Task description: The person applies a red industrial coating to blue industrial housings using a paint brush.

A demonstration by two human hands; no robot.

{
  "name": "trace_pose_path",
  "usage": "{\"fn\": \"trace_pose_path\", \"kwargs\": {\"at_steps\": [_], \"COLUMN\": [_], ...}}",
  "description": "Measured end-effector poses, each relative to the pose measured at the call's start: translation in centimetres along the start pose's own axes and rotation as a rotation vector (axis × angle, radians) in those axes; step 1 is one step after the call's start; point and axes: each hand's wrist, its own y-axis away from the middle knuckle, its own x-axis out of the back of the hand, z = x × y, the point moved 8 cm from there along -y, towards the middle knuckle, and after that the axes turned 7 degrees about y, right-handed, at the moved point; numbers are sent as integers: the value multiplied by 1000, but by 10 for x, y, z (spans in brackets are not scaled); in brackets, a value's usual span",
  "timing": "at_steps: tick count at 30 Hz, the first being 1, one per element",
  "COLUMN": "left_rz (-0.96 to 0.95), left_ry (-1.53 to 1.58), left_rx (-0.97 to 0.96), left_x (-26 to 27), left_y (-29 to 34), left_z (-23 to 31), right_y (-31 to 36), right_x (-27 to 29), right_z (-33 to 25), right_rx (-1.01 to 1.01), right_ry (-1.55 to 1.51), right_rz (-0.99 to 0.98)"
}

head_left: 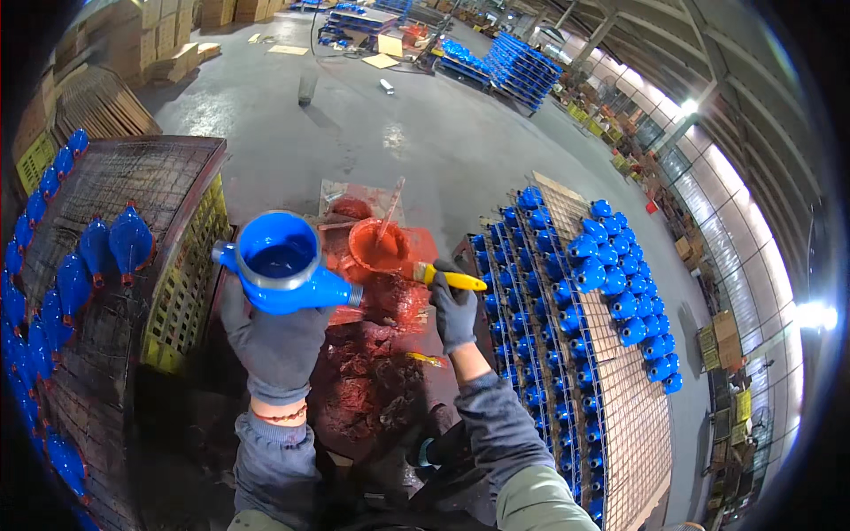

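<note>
My left hand [274, 341], in a grey glove, holds up a glossy blue pump housing [297, 288]. Its round open mouth with a bare metal rim faces up, and a threaded spout points right. In my gloved right hand [455, 310] is a paintbrush [456, 280] with a yellow handle, its bristles pointing left at the edge of a red paint pot [379, 246]. A red-smeared stick [390, 212] leans in that pot. Between my forearms lies a heap of red-stained rags [363, 380].
On the left, a dark mesh-topped table [168, 177] over a yellow crate [186, 292] bears several blue castings [131, 239]. Racks of blue castings [549, 292] and a wire-mesh panel [611, 354] stand at right. Cardboard boxes [164, 40] are stacked far left; a grey cylinder [307, 88] stands on the floor.
</note>
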Motion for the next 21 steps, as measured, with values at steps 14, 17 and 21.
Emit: {"fn": "trace_pose_path", "kwargs": {"at_steps": [14,17,21], "left_rz": [-57,-104,-44], "left_ry": [-34,-20,-97], "left_rx": [-29,42,25], "left_x": [-2,-6,5], "left_y": [-1,-1,0], "left_z": [16,8,-3], "right_y": [-75,-64,-48], "right_x": [-40,-9,29], "right_z": [83,77,73], "right_rx": [-57,-293,-286], "right_ry": [101,110,87], "right_rz": [-36,109,160]}}
